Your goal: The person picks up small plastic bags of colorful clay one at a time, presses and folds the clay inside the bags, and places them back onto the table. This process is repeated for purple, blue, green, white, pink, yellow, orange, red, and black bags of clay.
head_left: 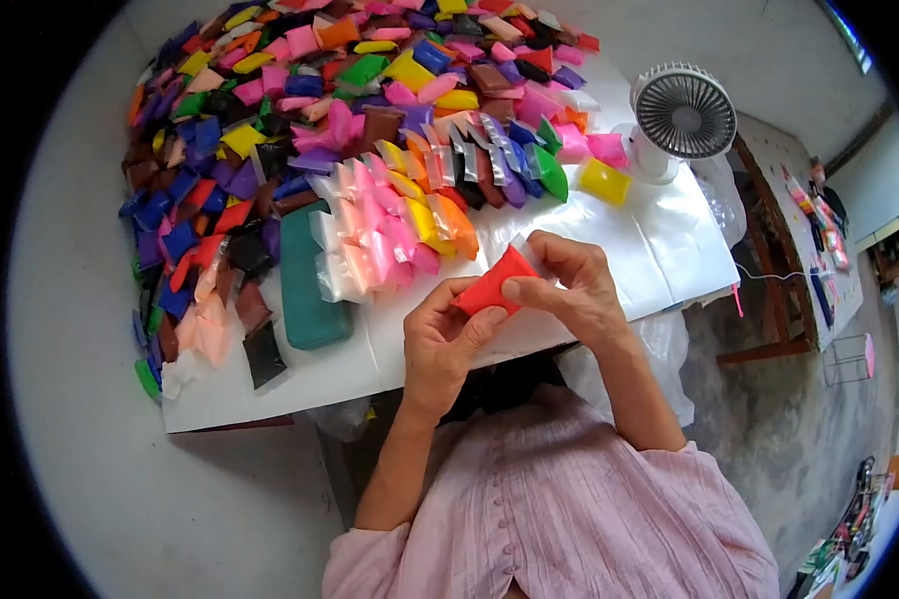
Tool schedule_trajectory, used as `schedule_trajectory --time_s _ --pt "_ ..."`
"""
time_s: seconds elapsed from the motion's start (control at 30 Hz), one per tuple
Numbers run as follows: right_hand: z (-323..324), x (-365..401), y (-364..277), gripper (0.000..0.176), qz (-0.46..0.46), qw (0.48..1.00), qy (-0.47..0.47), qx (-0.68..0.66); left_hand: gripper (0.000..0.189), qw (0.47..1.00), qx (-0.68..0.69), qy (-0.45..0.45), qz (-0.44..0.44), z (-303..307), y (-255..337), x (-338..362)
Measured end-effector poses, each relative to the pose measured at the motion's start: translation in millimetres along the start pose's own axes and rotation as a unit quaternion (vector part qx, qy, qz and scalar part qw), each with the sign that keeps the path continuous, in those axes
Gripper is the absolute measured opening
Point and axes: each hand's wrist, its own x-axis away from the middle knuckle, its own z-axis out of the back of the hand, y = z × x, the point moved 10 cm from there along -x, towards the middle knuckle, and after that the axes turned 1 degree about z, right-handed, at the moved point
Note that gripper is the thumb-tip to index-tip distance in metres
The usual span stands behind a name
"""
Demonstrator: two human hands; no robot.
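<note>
Between both hands, over the front edge of the table, is a small red packet (496, 284) with a clear plastic end at its upper right. My left hand (444, 334) grips its lower left side, the thumb lying along the bottom edge. On the other side, my right hand (573, 285) pinches it near the clear end, thumb pressed on the red face. Just beyond the hands stand rows of packets sorted by colour: peach packets (346, 235), pink packets (385, 225), orange packets (453, 226) and a green packet (549, 172) at the row's right end.
A large heap of mixed coloured packets (260, 90) covers the table's back and left. A dark green block (308, 285) lies left of the rows. One yellow packet (603, 183) lies near a white fan (683, 115). The white table covering (659, 240) shows at right.
</note>
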Motion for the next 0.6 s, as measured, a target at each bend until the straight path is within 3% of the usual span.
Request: schedule_trajectory --time_s 0.2,0.3,0.6 --pt "-2 4 8 0.024 0.004 0.999 0.037 -0.010 0.021 0.999 -0.001 0.037 -0.005 9 -3 2" --pt "-7 4 10 0.025 -0.056 0.998 0.007 -0.020 0.016 0.999 -0.004 0.039 -0.006 12 -4 2" --pt "-9 1 2 0.024 0.004 1.000 0.017 -0.024 0.016 0.998 0.000 0.059 -0.026 12 -1 2"
